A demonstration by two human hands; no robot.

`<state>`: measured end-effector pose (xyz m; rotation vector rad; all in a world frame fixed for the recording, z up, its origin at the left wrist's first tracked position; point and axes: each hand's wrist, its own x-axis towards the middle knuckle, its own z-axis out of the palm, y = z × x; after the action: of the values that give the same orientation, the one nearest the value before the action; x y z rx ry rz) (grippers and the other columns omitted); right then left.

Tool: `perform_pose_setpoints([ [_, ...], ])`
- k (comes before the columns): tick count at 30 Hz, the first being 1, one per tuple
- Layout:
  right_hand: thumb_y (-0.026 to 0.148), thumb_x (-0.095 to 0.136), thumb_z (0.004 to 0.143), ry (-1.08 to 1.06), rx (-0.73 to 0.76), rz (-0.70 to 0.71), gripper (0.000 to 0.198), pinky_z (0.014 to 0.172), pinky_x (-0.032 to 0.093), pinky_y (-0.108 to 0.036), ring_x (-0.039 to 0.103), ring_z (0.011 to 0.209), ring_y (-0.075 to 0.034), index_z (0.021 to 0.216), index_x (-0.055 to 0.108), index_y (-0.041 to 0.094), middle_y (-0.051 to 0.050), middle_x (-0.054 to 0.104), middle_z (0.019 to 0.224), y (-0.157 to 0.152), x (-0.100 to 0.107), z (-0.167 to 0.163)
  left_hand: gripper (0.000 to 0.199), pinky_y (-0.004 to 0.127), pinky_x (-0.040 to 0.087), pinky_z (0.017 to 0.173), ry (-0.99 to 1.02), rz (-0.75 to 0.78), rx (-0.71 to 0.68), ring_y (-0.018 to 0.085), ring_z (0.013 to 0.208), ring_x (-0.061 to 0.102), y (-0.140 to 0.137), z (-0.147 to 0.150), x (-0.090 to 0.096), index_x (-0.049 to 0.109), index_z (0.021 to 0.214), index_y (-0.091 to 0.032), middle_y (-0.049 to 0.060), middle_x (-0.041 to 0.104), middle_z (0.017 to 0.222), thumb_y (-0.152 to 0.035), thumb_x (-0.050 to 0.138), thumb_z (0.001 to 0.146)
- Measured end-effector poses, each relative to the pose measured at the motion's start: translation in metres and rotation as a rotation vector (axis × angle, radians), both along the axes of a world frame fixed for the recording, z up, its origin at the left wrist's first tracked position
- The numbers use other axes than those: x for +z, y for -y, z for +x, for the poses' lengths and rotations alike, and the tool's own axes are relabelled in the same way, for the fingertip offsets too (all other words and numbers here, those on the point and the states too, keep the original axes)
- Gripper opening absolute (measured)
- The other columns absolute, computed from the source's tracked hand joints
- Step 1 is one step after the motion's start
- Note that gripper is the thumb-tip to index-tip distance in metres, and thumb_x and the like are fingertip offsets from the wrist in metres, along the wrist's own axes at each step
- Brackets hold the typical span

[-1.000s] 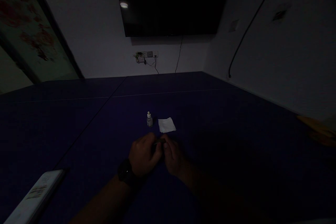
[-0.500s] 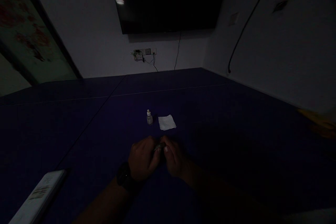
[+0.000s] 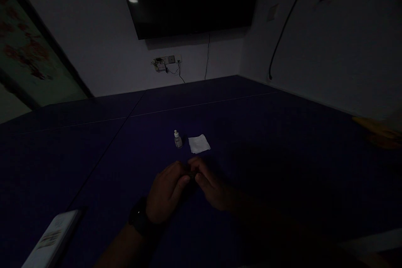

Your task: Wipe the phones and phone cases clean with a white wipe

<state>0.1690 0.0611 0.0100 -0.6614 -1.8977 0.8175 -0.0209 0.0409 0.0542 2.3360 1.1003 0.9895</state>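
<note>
Between both hands is a small dark object (image 3: 191, 173), too dim to name. My left hand (image 3: 166, 190), with a dark watch (image 3: 140, 217) at its wrist, is closed on the object's left end by thumb and fingers. From the other side, my right hand (image 3: 212, 186) pinches its right end. Just beyond the hands a folded white cloth or tissue (image 3: 199, 144) lies flat. Left of it a small dropper-type bottle (image 3: 178, 140) with a white cap stands upright, touched by neither hand.
A white box (image 3: 52, 238) with printing lies at the lower left of the dark blue tabletop (image 3: 103, 184). Something yellow (image 3: 375, 130) is at the far right. Behind the table, a wall carries a screen (image 3: 194, 0) and power sockets (image 3: 166, 60) with cables.
The camera view has turned and tilted slightly. My hands have shifted a little, and the object between them shows darker now. The bottle and white cloth stay in place.
</note>
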Motion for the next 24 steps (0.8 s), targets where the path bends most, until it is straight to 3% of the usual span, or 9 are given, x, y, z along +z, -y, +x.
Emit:
perform_pose_setpoints([
  [4,0.064,0.033,0.105,-0.098,0.079,-0.105,0.044,0.081,0.052,-0.034,0.057,0.089,-0.020,0.100,0.052,0.025,-0.004,0.059,0.097,-0.003,-0.002,0.001,0.037,0.032,0.042,0.072,-0.011,-0.044,-0.018,0.017,0.077,0.057,0.003,0.004,0.008,0.056,0.087,-0.021,0.002,0.061,0.083,-0.044,0.036,0.107],
  [9,0.065,0.031,0.106,-0.112,0.065,-0.156,0.046,0.073,0.048,-0.030,0.052,0.080,-0.017,0.098,0.051,0.025,-0.001,0.054,0.088,-0.005,-0.004,-0.003,0.039,0.032,0.041,0.072,-0.009,-0.111,-0.008,0.017,0.077,0.055,0.002,0.007,0.015,0.056,0.087,-0.020,0.002,0.059,0.083,-0.047,0.036,0.107],
  [24,0.068,0.032,0.104,-0.134,0.044,-0.095,0.051,0.067,0.048,-0.029,0.053,0.073,-0.016,0.088,0.051,0.024,0.001,0.053,0.081,-0.010,-0.003,-0.007,0.037,0.033,0.042,0.074,0.052,-0.230,-0.032,0.017,0.078,0.053,0.001,0.005,0.014,0.054,0.084,-0.022,0.002,0.058,0.084,-0.048,0.039,0.105],
])
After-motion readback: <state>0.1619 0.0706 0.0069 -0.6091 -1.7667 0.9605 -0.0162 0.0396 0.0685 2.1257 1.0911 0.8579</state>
